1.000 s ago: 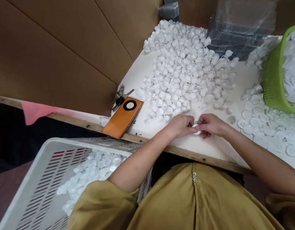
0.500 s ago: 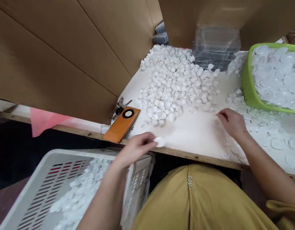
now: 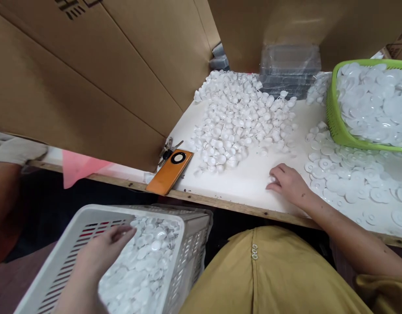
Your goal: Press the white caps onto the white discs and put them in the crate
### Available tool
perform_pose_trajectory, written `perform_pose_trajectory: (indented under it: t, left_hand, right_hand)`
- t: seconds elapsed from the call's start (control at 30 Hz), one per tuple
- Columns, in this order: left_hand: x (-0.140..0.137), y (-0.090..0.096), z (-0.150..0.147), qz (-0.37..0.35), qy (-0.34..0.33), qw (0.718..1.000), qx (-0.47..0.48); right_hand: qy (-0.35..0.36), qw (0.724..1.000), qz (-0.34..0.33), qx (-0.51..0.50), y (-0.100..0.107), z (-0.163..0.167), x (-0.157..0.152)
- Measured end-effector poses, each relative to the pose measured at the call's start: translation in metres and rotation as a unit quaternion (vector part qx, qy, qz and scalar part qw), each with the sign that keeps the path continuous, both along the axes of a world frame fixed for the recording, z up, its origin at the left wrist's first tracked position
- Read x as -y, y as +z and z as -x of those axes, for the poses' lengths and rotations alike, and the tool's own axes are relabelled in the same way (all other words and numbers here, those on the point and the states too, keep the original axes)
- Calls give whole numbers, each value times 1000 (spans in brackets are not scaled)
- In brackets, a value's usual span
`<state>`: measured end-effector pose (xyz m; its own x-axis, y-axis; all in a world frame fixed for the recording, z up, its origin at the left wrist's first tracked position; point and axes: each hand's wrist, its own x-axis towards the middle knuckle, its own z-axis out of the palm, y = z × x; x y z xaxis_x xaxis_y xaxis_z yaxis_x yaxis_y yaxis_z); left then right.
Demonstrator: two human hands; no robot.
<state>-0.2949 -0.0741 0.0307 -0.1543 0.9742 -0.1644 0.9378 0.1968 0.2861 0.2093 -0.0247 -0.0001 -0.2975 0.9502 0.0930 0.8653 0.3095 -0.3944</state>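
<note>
My left hand is over the white crate, its fingers loosely parted and nothing visible between them. Many small white plastic pieces lie inside that crate. Above the table my right hand pinches a small white cup-like piece, mostly covered by the fingers. Farther back spreads a heap of small white toy-like cups. Flat white discs with ringed centres are scattered to the right of my right hand.
A green basket full of white discs stands at the right. An orange phone and keys lie at the left by a cardboard panel. Plastic-wrapped grey boxes stand behind. Another person's gloved hand shows far left.
My left hand has moved from the table edge down-left over the crate, and the white disc no longer shows in it. My right hand has shifted left and nearer, with a small white piece now visible.
</note>
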Motion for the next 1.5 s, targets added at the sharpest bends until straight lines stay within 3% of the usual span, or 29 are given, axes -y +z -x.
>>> perform_pose_trajectory:
  t: [0.07, 0.1, 0.2, 0.3, 0.43, 0.57, 0.7, 0.8, 0.97, 1.17, 1.33, 1.5]
  left_hand:
    - [-24, 10, -48, -27, 29, 999, -17]
    - [-34, 13, -76, -43, 11, 999, 9]
    - [-56, 10, -165, -55, -140, 977, 154]
    - [-63, -9, -241, -5, -282, 926, 252]
    - [-72, -33, -298, 19, -390, 884, 258]
    - [-87, -42, -313, 16, -395, 883, 254]
    - [-98, -42, -316, 7, -357, 900, 249]
    - [-100, -44, -318, 3, -339, 909, 241]
    - [-101, -50, -319, 2, -337, 912, 234]
    - [-104, -48, -316, 0, -358, 905, 231]
    - [-104, -47, -318, 1, -367, 904, 218]
    - [-105, -40, -313, 16, -379, 889, 257]
  right_hand:
    - [-26, 999, -15, -26, 5, -10, -2]
    - [-62, 998, -20, -16, 8, -21, -4]
    - [-173, 980, 2, 99, 14, -62, -13]
    - [-191, 963, 63, 177, 17, -92, -16]
    - [-182, 975, 52, 114, 19, -92, -12]
    - [-181, 978, 53, -90, 20, -57, -6]
    - [-133, 946, 90, -283, 11, -12, -3]
    - [-112, 922, 132, -346, 0, 9, -4]
    - [-201, 899, 191, -339, -14, 11, -12]
    - [-185, 886, 251, -343, 3, 13, -24]
    - [-186, 851, 326, -367, 11, 18, -29]
    - [-202, 865, 329, -320, 9, 20, -30]
